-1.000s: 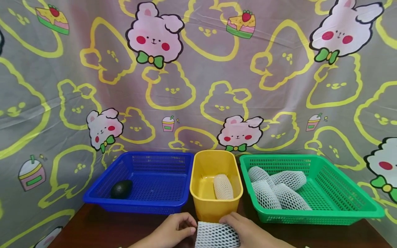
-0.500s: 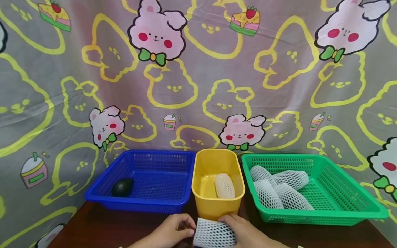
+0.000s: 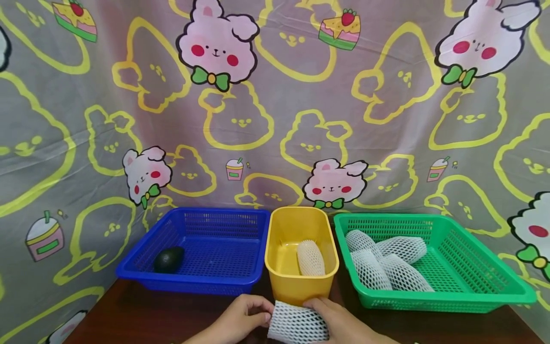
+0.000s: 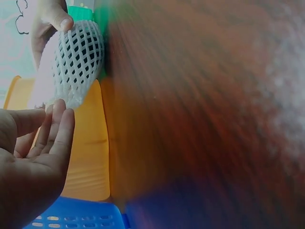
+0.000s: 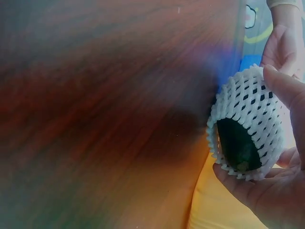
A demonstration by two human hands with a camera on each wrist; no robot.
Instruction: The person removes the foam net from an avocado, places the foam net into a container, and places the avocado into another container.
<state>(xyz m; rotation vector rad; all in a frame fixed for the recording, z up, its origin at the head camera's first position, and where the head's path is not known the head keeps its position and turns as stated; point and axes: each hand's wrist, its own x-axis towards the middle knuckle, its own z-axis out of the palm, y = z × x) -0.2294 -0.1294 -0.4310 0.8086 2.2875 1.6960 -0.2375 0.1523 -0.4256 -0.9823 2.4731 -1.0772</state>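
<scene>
A dark green avocado [image 5: 238, 145] sits inside a white foam net sleeve [image 3: 296, 322], its end showing through the sleeve's open mouth in the right wrist view. My right hand [image 3: 343, 321] grips the wrapped avocado from the right, thumb on one side and fingers on the other. From the left, my left hand [image 3: 240, 317] pinches the sleeve's other end between thumb and fingertips, as the left wrist view shows. Both hands are close in front of the yellow bin [image 3: 301, 289], low over the table.
A blue basket [image 3: 189, 282] at the left holds one bare avocado [image 3: 169, 260]. Inside the yellow bin lies a foam net [image 3: 311, 258]. The green basket [image 3: 447, 301] at the right contains several white foam nets [image 3: 404, 274]. Behind them hangs a patterned curtain [image 3: 266, 95]; the tabletop [image 3: 111, 315] is dark wood.
The left fingers have closed in on the near edge of the sleeve, which has tilted slightly and shifted a little left. The right hand keeps its grip. The baskets and bin stay put.
</scene>
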